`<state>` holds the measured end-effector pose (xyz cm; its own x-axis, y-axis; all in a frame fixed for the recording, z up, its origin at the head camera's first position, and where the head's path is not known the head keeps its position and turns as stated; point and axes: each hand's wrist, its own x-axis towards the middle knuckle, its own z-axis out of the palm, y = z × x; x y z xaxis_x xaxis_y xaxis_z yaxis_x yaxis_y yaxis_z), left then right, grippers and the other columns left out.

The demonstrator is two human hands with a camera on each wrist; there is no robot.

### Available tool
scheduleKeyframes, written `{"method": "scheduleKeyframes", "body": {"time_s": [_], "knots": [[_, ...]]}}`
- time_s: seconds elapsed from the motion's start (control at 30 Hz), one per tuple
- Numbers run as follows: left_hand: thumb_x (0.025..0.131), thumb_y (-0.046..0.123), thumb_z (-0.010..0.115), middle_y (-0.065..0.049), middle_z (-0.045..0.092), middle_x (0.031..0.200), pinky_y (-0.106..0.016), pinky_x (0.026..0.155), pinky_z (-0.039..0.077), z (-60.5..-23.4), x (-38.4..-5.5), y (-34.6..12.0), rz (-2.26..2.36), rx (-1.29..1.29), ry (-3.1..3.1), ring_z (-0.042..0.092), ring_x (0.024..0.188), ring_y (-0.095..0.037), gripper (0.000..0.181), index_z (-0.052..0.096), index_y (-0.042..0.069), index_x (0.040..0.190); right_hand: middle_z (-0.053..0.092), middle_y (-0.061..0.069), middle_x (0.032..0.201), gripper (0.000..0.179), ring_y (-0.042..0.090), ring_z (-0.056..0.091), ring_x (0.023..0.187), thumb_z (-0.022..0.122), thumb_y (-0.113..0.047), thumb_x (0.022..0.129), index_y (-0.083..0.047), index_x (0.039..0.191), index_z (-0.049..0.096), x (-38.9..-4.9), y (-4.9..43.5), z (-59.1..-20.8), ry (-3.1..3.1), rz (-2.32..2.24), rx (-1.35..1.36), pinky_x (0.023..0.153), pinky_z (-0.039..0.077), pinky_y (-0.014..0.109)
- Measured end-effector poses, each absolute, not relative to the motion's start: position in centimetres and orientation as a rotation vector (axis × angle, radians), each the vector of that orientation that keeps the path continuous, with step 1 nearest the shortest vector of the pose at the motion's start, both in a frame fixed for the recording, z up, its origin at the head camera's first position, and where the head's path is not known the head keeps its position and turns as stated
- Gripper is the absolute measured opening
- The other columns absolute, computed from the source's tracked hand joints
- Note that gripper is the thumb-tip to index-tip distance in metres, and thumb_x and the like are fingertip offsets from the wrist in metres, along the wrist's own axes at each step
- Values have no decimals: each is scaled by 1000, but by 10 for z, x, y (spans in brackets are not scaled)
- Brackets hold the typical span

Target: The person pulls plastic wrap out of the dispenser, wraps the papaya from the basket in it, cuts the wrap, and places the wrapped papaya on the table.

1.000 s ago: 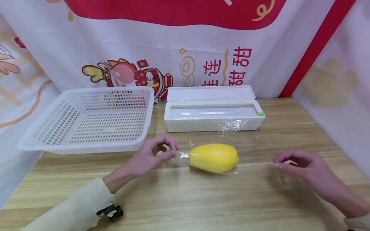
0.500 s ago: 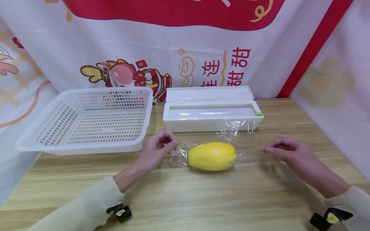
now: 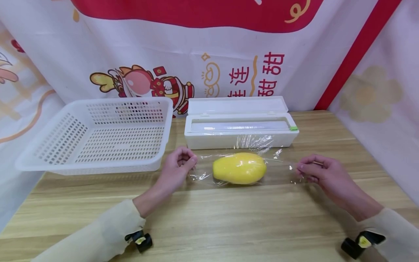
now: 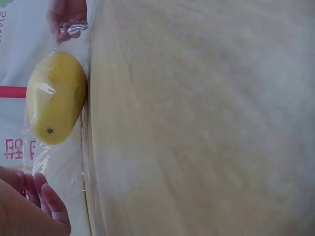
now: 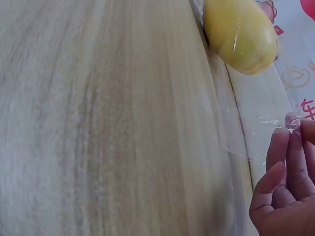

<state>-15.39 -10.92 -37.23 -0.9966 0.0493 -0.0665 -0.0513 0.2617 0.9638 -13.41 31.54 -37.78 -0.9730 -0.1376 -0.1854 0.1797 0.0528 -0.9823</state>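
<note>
A yellow papaya-shaped fruit [image 3: 240,168] lies on its side between the two hands, covered by clear cling film [image 3: 279,168]. My left hand [image 3: 175,168] pinches the film's left end between thumb and fingers, beside the fruit's narrower end. Its right end is pinched by my right hand [image 3: 324,171]. Between the hands the film stretches across the fruit, with shiny creases along it. The left wrist view shows a small dark spot on the near end of the fruit [image 4: 56,98]. Close to the right fingers, the film glints in the right wrist view.
Behind the fruit stands a white cling film dispenser box [image 3: 240,140], its lid [image 3: 237,105] raised. To the left is a white perforated basket [image 3: 108,167]. A printed cloth [image 3: 157,40] hangs behind the wooden table [image 3: 235,222].
Both hands have shifted toward the dispenser, and the right hand has also come inward. The fruit has moved slightly away from the front, and the film around it lies more spread out.
</note>
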Motion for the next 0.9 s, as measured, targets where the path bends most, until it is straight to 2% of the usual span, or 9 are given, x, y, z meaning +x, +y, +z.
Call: {"method": "scheduleKeyframes", "body": {"time_s": [0.17,0.27,0.47,0.63,0.8,0.9], "knots": [[101,6,67,-8,66,101,-25,78,58,-373,-154,-107,1801,-93,2451,63,89,-21,11,64,5,112,81,2,95,19,9,74,82,72,-17,102,-7,117,66,-138,313,-380,2170,-1977,52,69,61,24],[100,5,68,-9,67,101,-24,77,58,-373,-154,-105,1757,-113,2470,63,89,-20,12,65,6,111,80,1,97,24,11,76,85,70,-19,104,-7,124,63,-140,313,-381,2242,-1915,61,73,63,25],[101,5,67,-12,69,105,-24,69,57,-373,-155,-104,1751,-91,2444,67,86,-21,16,65,9,117,77,-7,103,30,5,73,91,62,-22,109,-3,132,65,-143,311,-383,2430,-1715,48,81,63,22],[102,3,65,-15,70,109,-24,66,56,-372,-157,-106,1745,-31,2416,65,82,-19,17,74,10,115,77,-8,109,37,1,72,98,59,-24,110,-1,138,64,-144,311,-383,2434,-1662,26,87,62,20],[102,5,66,-13,76,106,-23,71,58,-372,-157,-110,1687,26,2402,68,85,-18,19,79,10,116,75,-14,119,49,-2,68,104,70,-36,104,-7,142,64,-142,312,-382,2513,-1525,7,87,58,17],[102,16,71,-8,79,106,-26,77,58,-371,-156,-114,1634,54,2410,69,90,-17,17,81,15,115,75,-13,118,55,-2,69,102,79,-34,97,-7,141,64,-142,310,-382,2548,-1504,-17,84,56,16]]}}
